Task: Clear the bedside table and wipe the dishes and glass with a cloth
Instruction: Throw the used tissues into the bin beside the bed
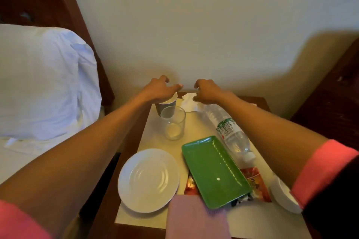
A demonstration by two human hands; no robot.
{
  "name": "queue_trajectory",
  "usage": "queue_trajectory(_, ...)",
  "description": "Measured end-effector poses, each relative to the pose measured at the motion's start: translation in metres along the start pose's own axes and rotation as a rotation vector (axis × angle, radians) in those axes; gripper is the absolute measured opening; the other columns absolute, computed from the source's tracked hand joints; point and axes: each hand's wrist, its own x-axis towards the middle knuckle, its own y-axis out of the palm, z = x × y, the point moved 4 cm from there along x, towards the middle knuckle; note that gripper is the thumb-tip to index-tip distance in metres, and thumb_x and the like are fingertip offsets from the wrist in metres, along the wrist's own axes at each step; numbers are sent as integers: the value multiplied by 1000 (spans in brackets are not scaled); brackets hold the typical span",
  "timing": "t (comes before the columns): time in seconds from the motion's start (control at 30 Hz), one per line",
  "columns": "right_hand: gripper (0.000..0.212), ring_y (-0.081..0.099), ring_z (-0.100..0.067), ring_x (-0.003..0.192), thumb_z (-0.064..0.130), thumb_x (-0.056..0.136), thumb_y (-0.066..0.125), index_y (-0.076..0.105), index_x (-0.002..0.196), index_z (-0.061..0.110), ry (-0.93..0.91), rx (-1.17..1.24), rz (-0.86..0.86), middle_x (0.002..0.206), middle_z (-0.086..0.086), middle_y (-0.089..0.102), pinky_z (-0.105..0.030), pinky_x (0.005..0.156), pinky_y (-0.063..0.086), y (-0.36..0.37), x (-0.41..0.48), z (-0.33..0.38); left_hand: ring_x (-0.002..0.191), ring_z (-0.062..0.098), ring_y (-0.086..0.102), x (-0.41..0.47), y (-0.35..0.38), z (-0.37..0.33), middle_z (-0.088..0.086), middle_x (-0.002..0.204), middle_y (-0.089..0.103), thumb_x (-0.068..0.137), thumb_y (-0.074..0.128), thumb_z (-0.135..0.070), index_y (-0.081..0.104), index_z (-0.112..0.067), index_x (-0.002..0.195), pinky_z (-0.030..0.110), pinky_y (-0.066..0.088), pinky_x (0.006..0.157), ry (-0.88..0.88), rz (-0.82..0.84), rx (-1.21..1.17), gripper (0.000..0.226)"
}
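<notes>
While one glass stands toward the back of the bedside table, just in front of one paper cup, there's also one white plate, one green tray, one bowl, one bottle lying flat, one tissue and one pink cloth at the near edge. Both arms are stretched forward. The left hand hovers over the cup, fingers loosely spread, empty. The right hand is curled over the tissue; can't tell if it's touching.

A single wide-angle view, worn on the head, looks forward and steeply down along both forearms onto the surface close below. It faces the wall behind. The pillow fills the left side, and the surface's near edge lies at the frame's bottom.
</notes>
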Motion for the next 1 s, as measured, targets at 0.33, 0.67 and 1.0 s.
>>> queue_trajectory(0.33,70,44,-32,132,44,90,63,36,149,17,-169,-297,177,148,-10,43,-40,105,38,31,20,2,90,23,56,20,0,15,7,114,64,81,71,-53,62,-11,114,31,49,72,-21,-77,106,54)
queue_trajectory(0.67,22,66,-21,86,11,81,77,75,101,3,-158,238,-199,101,-14,73,-29,80,53,15,11,29,103,17,56,-64,-49,74,0,119,58,82,68,-53,54,-20,125,29,51,81,25,-502,-272,56)
queue_trajectory(1.0,26,61,-1,77,31,93,65,74,107,11,-474,496,-358,93,5,68,-3,64,43,-13,-65,172,103,37,58,-161,-21,206,13,109,65,80,62,-44,60,-16,100,43,49,91,-425,-559,-316,35)
